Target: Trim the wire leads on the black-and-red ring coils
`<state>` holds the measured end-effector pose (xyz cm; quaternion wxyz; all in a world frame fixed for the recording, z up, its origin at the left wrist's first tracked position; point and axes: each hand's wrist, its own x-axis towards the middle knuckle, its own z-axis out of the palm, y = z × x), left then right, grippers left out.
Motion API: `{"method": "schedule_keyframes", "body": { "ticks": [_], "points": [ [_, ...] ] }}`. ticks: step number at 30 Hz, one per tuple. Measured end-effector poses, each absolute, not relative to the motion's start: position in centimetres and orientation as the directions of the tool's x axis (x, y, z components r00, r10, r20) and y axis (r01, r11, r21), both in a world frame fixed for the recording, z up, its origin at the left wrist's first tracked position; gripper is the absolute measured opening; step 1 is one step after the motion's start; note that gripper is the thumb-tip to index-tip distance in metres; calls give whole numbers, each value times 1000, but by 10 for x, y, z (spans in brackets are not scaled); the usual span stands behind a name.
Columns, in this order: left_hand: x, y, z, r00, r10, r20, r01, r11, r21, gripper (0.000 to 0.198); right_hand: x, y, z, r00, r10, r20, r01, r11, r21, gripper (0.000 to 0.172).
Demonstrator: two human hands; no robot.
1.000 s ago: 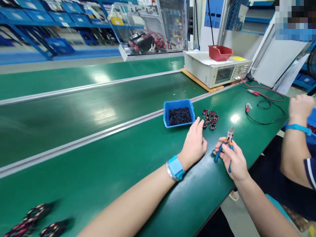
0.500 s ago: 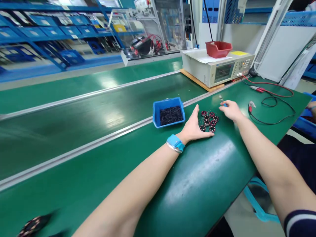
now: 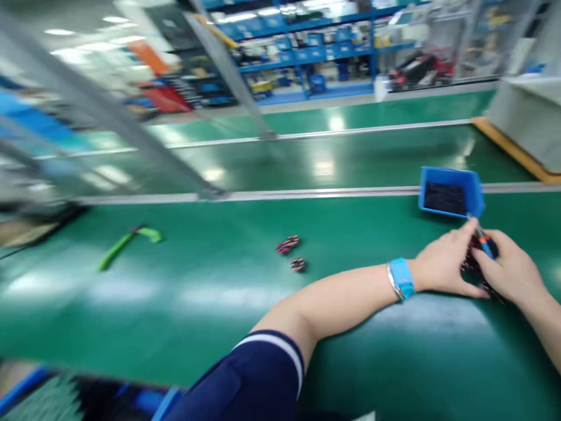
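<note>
Hands L (image 3: 442, 263), R (image 3: 511, 273) cup coils (image 3: 468, 263); 1 bin (image 3: 477, 197).

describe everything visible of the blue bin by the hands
The blue bin is a small open-topped tray, plastic by the look, holding a heap of small black pieces too blurred to identify. It sits upright on the green table by the metal rail, just beyond the left hand and the cutters in the right hand.

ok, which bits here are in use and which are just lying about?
In use: left hand and right hand, both on the coil pile; cutters in the right hand.
Lying about: bin, two stray coils, green strip, tester.
</note>
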<state>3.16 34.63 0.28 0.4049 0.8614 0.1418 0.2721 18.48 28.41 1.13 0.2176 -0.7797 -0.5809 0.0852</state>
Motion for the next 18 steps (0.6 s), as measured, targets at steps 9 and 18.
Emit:
{"method": "schedule_keyframes", "body": {
  "ticks": [9,18],
  "points": [
    [-100,325,-1,697,634,333,134,-573,809,122,91,289,14,202,949,241,798,-17,-602,34],
    [-179,338,6,676,703,221,339,-563,754,53,55,222,45,170,979,116,114,97,-989,31]
  ]
}}
